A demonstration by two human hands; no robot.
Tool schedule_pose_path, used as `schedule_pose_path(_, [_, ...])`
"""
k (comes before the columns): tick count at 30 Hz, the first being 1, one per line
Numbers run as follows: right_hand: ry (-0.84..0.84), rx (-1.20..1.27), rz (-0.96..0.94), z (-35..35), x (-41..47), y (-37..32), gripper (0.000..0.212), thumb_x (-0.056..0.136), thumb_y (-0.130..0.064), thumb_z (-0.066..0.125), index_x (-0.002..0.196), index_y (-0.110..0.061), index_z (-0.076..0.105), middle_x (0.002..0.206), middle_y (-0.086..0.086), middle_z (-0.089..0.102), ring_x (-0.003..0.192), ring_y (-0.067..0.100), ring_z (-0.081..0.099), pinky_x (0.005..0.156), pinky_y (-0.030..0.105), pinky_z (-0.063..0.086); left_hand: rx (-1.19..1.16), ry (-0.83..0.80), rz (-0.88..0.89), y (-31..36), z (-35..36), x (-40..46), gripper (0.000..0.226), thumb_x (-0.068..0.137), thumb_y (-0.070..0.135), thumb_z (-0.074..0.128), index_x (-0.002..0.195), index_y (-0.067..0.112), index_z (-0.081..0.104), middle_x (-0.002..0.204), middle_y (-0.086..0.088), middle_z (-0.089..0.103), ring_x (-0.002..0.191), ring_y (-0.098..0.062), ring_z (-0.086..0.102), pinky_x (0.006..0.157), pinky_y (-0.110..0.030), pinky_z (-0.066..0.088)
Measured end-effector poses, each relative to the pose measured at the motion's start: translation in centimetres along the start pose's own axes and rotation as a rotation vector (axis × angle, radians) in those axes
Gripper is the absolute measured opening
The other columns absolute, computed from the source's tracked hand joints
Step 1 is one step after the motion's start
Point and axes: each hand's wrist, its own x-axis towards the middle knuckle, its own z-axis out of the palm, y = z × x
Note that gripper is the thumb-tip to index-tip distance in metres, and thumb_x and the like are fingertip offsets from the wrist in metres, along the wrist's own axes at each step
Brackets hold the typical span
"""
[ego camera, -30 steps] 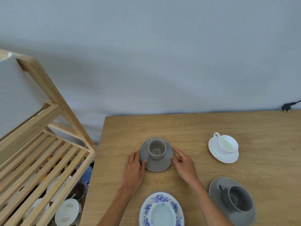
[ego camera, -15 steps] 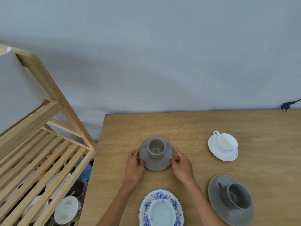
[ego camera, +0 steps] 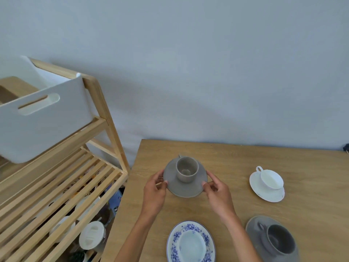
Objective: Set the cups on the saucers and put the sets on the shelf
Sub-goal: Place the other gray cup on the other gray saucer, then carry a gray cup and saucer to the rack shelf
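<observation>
A light grey cup (ego camera: 187, 171) stands upright on a light grey saucer (ego camera: 181, 190). My left hand (ego camera: 154, 191) grips the saucer's left rim and my right hand (ego camera: 219, 193) grips its right rim; the set looks raised slightly off the wooden table (ego camera: 236, 163). A white cup on a white saucer (ego camera: 266, 193) sits at the right. A dark grey cup on a dark grey saucer (ego camera: 260, 242) is at the near right. A pale blue cup rests on a blue-flowered saucer (ego camera: 173, 241) at the near edge. The slatted wooden shelf (ego camera: 56, 188) stands left of the table.
A white bin (ego camera: 43, 129) with a handle slot fills the shelf's upper level. Below the slats lie white lidded containers (ego camera: 91, 235) and other items. A grey wall runs behind the table. A black plug (ego camera: 346, 147) shows at the far right edge.
Both hands have closed on the light grey saucer's rim and lifted the set a little. The camera has turned left, so the shelf and white bin show more.
</observation>
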Motion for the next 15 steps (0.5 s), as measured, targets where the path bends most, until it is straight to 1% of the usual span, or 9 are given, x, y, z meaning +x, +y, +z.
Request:
schedule_pose_path(1, [-0.009,0.005,-0.009,-0.1,-0.4,-0.4,0.046,0.097,-0.022,0.063,0.140,-0.032,0.055,0.077,0.008,0.067,0.073,0.023,0.064,0.070,0.027,0.051,-0.022,0.010,0.006,0.5,-0.3,-0.5,0.040,0.091,0.003,0.060,0.120,0.031,0.062,0.114,0.007,0.066,0.101,-0.005,0.061,0.079,-0.012,0.049])
schedule_pose_path(2, [-0.020,0.009,-0.021,-0.3,-0.9,-0.7,0.045,0.097,-0.021,0.063,0.140,-0.032,0.055,0.072,0.003,0.063,0.066,0.018,0.059,0.068,0.028,0.049,-0.043,0.015,0.013,1.0,-0.6,-1.1,0.041,0.091,0.002,0.060,0.118,0.032,0.063,0.113,0.007,0.067,0.101,-0.005,0.061,0.079,-0.014,0.050])
schedule_pose_path(4, [-0.037,0.018,-0.051,-0.7,-1.6,-1.5,0.045,0.096,-0.019,0.063,0.139,-0.030,0.056,0.066,-0.006,0.057,0.061,0.010,0.052,0.066,0.027,0.047,-0.067,0.017,0.025,1.9,-1.1,-2.2,0.040,0.091,0.003,0.059,0.116,0.034,0.063,0.112,0.008,0.068,0.101,-0.006,0.062,0.080,-0.016,0.050])
schedule_pose_path(6, [-0.059,0.025,-0.073,-1.2,-2.2,-2.3,0.044,0.096,-0.018,0.064,0.139,-0.029,0.057,0.067,-0.007,0.056,0.060,0.009,0.050,0.066,0.026,0.047,-0.076,0.029,0.013,2.6,-1.5,-3.5,0.039,0.092,0.006,0.060,0.118,0.035,0.063,0.114,0.009,0.068,0.102,-0.003,0.062,0.079,-0.015,0.049])
schedule_pose_path(8, [-0.092,0.030,-0.095,-1.5,-2.8,-3.2,0.044,0.096,-0.018,0.064,0.138,-0.028,0.057,0.068,-0.008,0.056,0.061,0.009,0.050,0.068,0.026,0.049,-0.084,0.054,0.009,3.2,-1.9,-4.8,0.038,0.092,0.007,0.060,0.119,0.034,0.062,0.114,0.010,0.068,0.099,0.002,0.061,0.076,-0.010,0.048])
schedule_pose_path(10, [-0.133,0.029,-0.117,-1.6,-3.4,-3.9,0.044,0.096,-0.019,0.064,0.139,-0.028,0.057,0.070,-0.007,0.057,0.063,0.010,0.051,0.071,0.028,0.050,-0.099,0.092,0.018,3.9,-2.3,-6.1,0.038,0.092,0.007,0.060,0.118,0.034,0.062,0.113,0.011,0.069,0.100,0.001,0.062,0.075,-0.008,0.047])
schedule_pose_path(13, [-0.191,0.037,-0.140,-1.5,-3.9,-4.5,0.046,0.096,-0.017,0.064,0.140,-0.027,0.055,0.071,-0.005,0.056,0.062,0.010,0.050,0.070,0.027,0.050,-0.127,0.141,0.003,4.4,-3.1,-8.1,0.039,0.092,0.009,0.060,0.120,0.037,0.061,0.112,0.014,0.069,0.103,0.000,0.063,0.081,-0.013,0.049])
schedule_pose_path(15, [-0.231,0.041,-0.155,-1.1,-4.4,-4.7,0.046,0.096,-0.016,0.063,0.141,-0.026,0.055,0.070,-0.004,0.054,0.063,0.010,0.049,0.071,0.027,0.049,-0.137,0.174,-0.012,4.3,-3.7,-9.3,0.040,0.093,0.011,0.061,0.125,0.035,0.059,0.115,0.012,0.069,0.106,-0.002,0.063,0.088,-0.020,0.049])
